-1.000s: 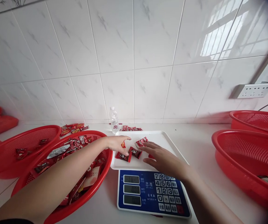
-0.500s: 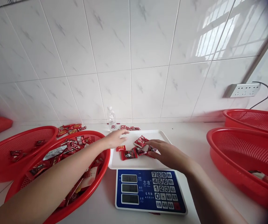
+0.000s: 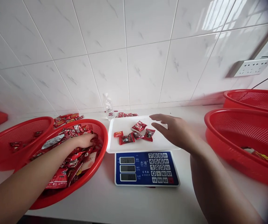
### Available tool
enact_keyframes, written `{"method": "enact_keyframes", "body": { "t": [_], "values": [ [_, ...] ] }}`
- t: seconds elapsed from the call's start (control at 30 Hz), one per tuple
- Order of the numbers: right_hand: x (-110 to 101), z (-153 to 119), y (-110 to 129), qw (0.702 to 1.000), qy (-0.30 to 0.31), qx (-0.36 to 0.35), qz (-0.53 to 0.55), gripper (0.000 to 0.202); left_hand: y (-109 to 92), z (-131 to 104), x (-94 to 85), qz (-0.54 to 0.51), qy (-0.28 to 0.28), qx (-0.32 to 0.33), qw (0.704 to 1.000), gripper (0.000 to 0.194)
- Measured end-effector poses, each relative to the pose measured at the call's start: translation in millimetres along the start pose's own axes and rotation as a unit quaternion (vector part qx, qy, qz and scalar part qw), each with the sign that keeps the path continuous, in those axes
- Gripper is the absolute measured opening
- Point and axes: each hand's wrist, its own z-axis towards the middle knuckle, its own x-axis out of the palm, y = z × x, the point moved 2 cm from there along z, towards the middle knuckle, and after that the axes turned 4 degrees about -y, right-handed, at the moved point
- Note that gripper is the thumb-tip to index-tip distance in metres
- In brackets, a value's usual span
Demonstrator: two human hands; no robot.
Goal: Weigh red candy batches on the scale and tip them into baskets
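My left hand (image 3: 87, 140) is down among the red wrapped snack packets (image 3: 72, 163) in the near-left red basket (image 3: 104, 137). Its fingertips dip between the wrappers, so their grip is hidden. Over the right part of the white weighing tray (image 3: 115, 124) hovers my right hand (image 3: 169, 126), fingers stretched and thumb apart, holding nothing. Several small packets lie on the tray, among them a red and white packet (image 3: 139, 126), a dark red packet (image 3: 149, 134) and a small orange-red one (image 3: 118, 134). In front is the scale's blue keypad panel (image 3: 144, 171).
Behind the tray stands a clear plastic bottle (image 3: 108, 107), beside some red packets (image 3: 126, 115). Another red basket (image 3: 31, 126) is at far left, with loose packets (image 3: 67, 119) behind. Two red baskets, the nearer one (image 3: 218, 149) holding a few packets, stand right. A power strip (image 3: 251, 67) is on the tiled wall.
My left hand has moved from above the tray leftward and down into the basket. My right hand has lifted off the packets and opened. The view has tilted downward.
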Motion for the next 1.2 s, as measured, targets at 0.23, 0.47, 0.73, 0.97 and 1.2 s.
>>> {"method": "enact_keyframes", "body": {
  "t": [0.23, 0.47, 0.73, 0.97, 1.2],
  "values": [
    [2.7, 0.4, 0.9, 1.0, 0.011, -0.006, -0.01, 0.034, -4.7, 0.3, 11.9, 0.058, -0.008, 0.003, 0.998, 0.013],
    [6.8, 0.8, -1.3, 1.0, 0.014, -0.009, -0.008, 0.035, -8.5, -0.8, 0.4, 0.038, 0.008, 0.007, 0.999, 0.012],
    [11.6, 2.7, -3.2, 0.999, 0.037, 0.0, -0.021, 0.038, -34.1, -0.7, -48.7, -0.205, -0.103, -0.01, 0.973, 0.027],
    [21.3, 0.0, -4.6, 0.982, 0.177, -0.022, -0.058, 0.035, -101.2, 17.4, -16.4, -0.22, -0.07, 0.055, 0.971, 0.024],
    [29.2, 2.2, -6.3, 0.979, 0.203, -0.009, -0.028, 0.037, -143.0, 33.3, 34.2, -0.141, -0.01, 0.078, 0.987, 0.066]
  ]
}}
